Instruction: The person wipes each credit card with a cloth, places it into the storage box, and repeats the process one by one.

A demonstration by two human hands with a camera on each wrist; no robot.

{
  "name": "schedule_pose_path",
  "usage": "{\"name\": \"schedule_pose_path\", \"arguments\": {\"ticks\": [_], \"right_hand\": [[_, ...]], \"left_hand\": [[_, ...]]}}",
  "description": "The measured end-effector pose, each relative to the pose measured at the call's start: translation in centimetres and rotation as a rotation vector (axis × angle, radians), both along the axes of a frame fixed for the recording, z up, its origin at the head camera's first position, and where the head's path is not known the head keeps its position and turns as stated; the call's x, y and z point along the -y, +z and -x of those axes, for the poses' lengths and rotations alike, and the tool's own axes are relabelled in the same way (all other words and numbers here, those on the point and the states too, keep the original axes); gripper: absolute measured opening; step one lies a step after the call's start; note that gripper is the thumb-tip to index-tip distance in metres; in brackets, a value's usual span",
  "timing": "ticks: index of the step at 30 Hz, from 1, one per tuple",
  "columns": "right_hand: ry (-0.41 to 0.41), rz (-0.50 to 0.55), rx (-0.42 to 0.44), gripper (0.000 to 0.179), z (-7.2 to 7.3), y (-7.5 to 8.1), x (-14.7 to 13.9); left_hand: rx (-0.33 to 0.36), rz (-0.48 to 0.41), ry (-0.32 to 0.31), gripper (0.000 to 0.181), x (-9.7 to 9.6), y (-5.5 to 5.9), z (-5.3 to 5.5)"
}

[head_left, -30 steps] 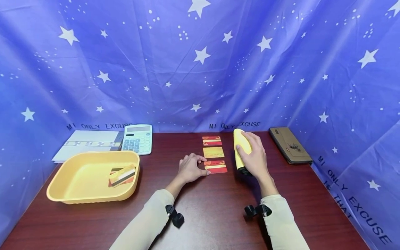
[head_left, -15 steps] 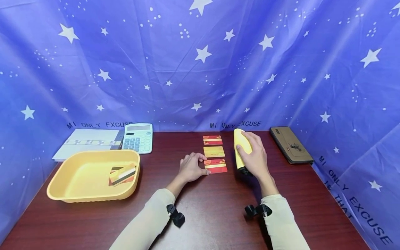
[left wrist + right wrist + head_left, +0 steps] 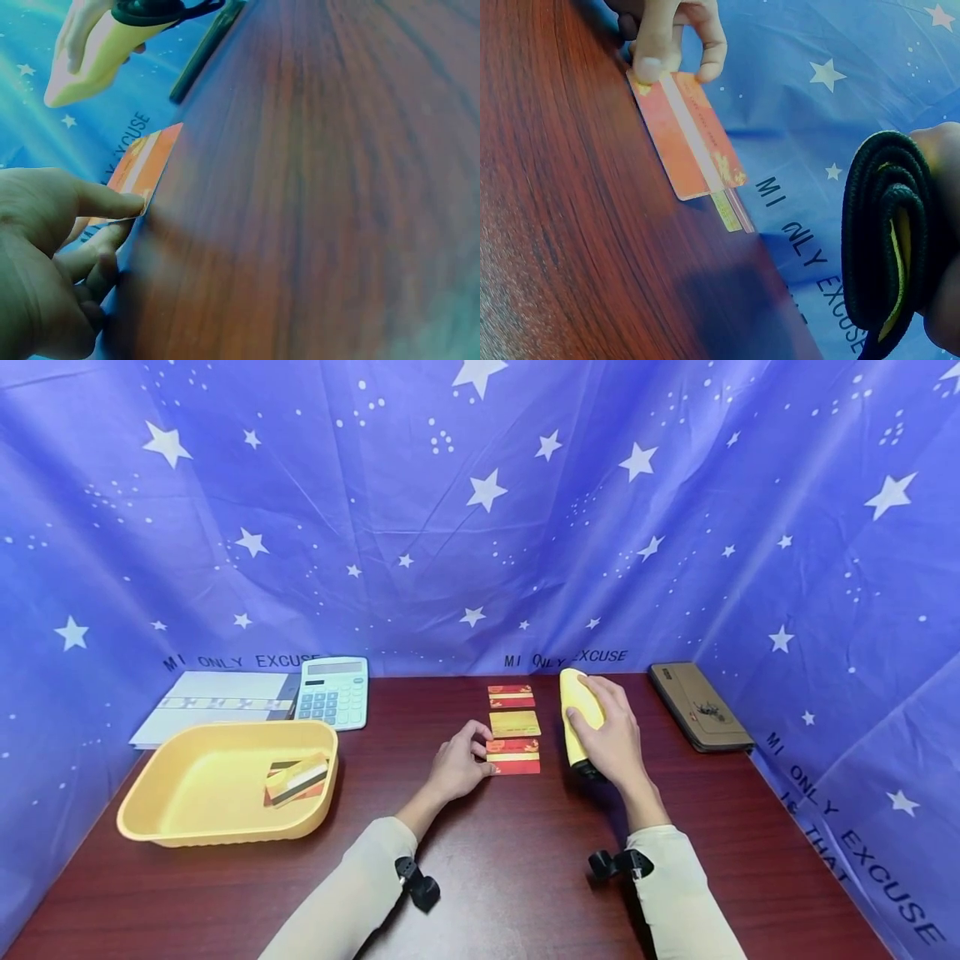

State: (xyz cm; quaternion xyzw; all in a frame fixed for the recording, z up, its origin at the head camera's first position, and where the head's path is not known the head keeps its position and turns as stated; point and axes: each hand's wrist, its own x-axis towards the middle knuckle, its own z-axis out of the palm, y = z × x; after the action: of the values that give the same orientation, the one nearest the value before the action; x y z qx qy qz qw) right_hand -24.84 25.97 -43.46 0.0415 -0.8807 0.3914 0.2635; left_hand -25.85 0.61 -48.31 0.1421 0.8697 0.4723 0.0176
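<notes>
My left hand [image 3: 456,764] pinches the left edge of the nearest red card [image 3: 517,758], which has a gold stripe. In the left wrist view the thumb is on top of the card [image 3: 154,161] with fingers beneath, and the card looks tilted off the table. Beyond it lie a gold card [image 3: 514,724] and another red card [image 3: 511,697], in one column. My right hand [image 3: 615,735] grips a folded yellow item [image 3: 579,710] to the right of the cards. The right wrist view shows its black, layered edge [image 3: 881,217]; its kind is unclear.
At the left a yellow basin [image 3: 187,841] holds several cards [image 3: 298,781]. Behind it are a white box-like item [image 3: 202,689] and a light-blue calculator [image 3: 332,695]. A brown wallet [image 3: 697,706] lies at the right back. A blue starry curtain surrounds the table [image 3: 510,877].
My left hand has drawn slightly left, and the nearest red card has shifted left with it. The right hand and the yellow item have stayed in place.
</notes>
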Motion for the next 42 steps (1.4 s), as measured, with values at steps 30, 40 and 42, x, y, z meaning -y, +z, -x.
{"name": "schedule_pose_path", "arguments": {"ticks": [30, 40, 42], "right_hand": [[0.117, -0.079, -0.072, 0.056, -1.2, 1.2, 3.2], [0.154, -0.085, -0.11, 0.057, -1.6, 1.6, 4.3], [0.158, -0.083, -0.114, 0.057, -1.7, 1.6, 4.5]], "left_hand": [[0.051, -0.53, 0.051, 0.043, 5.4, 5.0, -0.6], [0.039, -0.556, 0.064, 0.044, 6.3, 5.3, -0.4], [0.041, -0.556, 0.067, 0.043, 6.4, 5.2, -0.3]]}}
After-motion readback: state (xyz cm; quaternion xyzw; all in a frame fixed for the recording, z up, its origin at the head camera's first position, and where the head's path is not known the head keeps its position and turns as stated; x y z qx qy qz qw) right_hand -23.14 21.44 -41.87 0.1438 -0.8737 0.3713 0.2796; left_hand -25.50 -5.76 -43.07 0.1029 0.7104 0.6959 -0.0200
